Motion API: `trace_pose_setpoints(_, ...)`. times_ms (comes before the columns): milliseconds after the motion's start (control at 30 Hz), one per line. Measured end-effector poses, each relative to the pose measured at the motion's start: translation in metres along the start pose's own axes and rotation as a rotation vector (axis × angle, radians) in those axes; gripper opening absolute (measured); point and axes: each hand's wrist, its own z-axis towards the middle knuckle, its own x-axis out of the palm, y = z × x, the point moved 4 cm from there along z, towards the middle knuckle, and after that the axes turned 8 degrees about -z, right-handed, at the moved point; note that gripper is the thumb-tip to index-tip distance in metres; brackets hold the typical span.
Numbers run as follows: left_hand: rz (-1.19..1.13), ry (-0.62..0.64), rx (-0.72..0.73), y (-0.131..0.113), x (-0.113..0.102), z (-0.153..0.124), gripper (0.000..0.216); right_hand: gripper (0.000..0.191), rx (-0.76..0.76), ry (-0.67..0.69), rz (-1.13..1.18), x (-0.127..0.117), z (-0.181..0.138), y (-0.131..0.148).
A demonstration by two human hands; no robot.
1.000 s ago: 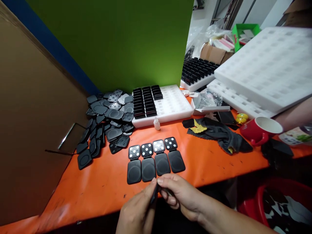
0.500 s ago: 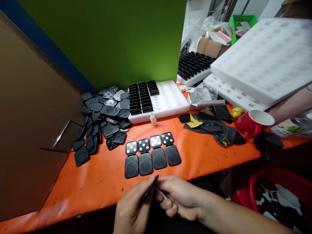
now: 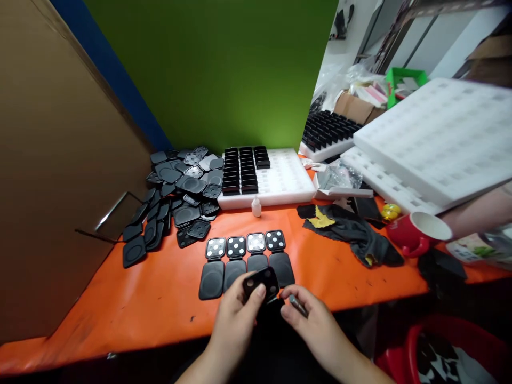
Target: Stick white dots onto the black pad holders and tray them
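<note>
My left hand (image 3: 234, 322) grips a black hinged plate (image 3: 262, 282), thumb across its face, where dark round recesses show. In my right hand (image 3: 314, 325) is a short silvery-grey rod (image 3: 298, 305), pinched by the fingers close to the plate's right edge. Just beyond both hands, several unfolded black hinged plates lie in a row; their upper halves (image 3: 236, 247) carry pale round dots, and their lower halves (image 3: 211, 280) are smooth. My left hand and the held plate partly cover the middle lower halves.
A heap of black plates (image 3: 186, 216) lies left of a white foam tray (image 3: 288, 178) partly filled with black pieces. A small white bottle (image 3: 256, 207) stands before it. Rightward are a dark cloth (image 3: 356, 234), a red mug (image 3: 408, 233) and a red bin (image 3: 412, 346). Cardboard (image 3: 60, 186) borders the left.
My left hand has raised the black plate and turned its recessed face into view. My right hand has drawn away to the right with the rod. The camera view has shifted.
</note>
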Motion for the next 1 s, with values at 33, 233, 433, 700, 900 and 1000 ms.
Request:
trace_pose_setpoints(33, -0.071, 0.005, -0.064, 0.005, 0.005, 0.009, 0.025, 0.025, -0.06, -0.029, -0.139, -0.006, 0.0, 0.001)
trace_pose_setpoints(233, 0.193, 0.183, 0.057, 0.025, 0.029, 0.053, 0.051, 0.031, -0.093, -0.197, -0.502, -0.07, 0.035, -0.004)
trace_pose_setpoints(433, 0.996, 0.452, 0.444, 0.044, 0.06, 0.06, 0.066, 0.032, -0.023, -0.321, -0.912, -0.111, 0.085, -0.007)
trace_pose_setpoints(700, 1.104, 0.412, 0.489, 0.056, 0.069, 0.057, 0.068, 0.024, -0.084, -0.409, -0.98, -0.1, 0.078, -0.002)
trace_pose_setpoints(900, 1.103, 0.236, 0.474, 0.029, 0.026, 0.066, 0.057, 0.033, -0.253, -0.655, -0.513, -0.118, 0.072, -0.017)
trace_pose_setpoints(1000, 1.104, -0.145, 0.306, 0.009, -0.047, 0.091, 0.042, 0.038, -0.231, -0.712, -0.44, -0.124, 0.076, -0.028)
